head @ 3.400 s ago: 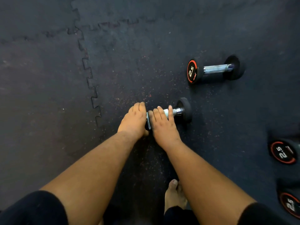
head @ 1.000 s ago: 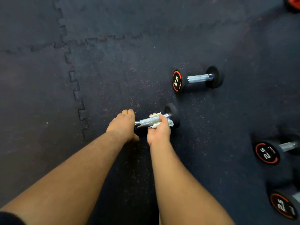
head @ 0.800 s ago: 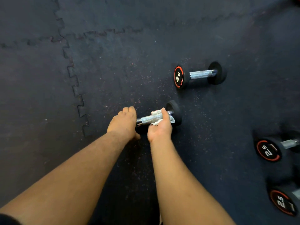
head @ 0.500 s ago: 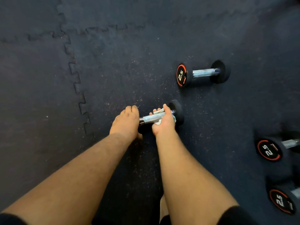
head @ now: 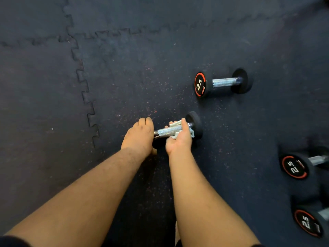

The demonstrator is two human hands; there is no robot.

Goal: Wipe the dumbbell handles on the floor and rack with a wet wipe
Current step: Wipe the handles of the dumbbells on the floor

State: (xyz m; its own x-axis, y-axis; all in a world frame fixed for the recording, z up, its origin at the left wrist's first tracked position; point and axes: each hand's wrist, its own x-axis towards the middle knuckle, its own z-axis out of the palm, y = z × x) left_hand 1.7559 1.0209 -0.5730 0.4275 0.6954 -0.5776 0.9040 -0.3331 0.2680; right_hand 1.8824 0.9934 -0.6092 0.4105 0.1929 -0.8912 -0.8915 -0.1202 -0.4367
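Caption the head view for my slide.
Right hand wipes dumbbell handle with wet wipe; left hand steadies it.

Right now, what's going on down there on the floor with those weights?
A person is cleaning a small dumbbell on the rubber floor mat. The left hand covers and steadies one end, while the right hand grips a wet wipe wrapped round the metal handle. Another dumbbell lies just beyond, untouched, and two more sit at the right edge.

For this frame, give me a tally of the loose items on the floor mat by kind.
Dumbbells: 4: one being wiped, one lying farther away, two at the right edge.
Wet wipes: 1: wet wipe, wrapped on the handle in the right hand.
Total: 5
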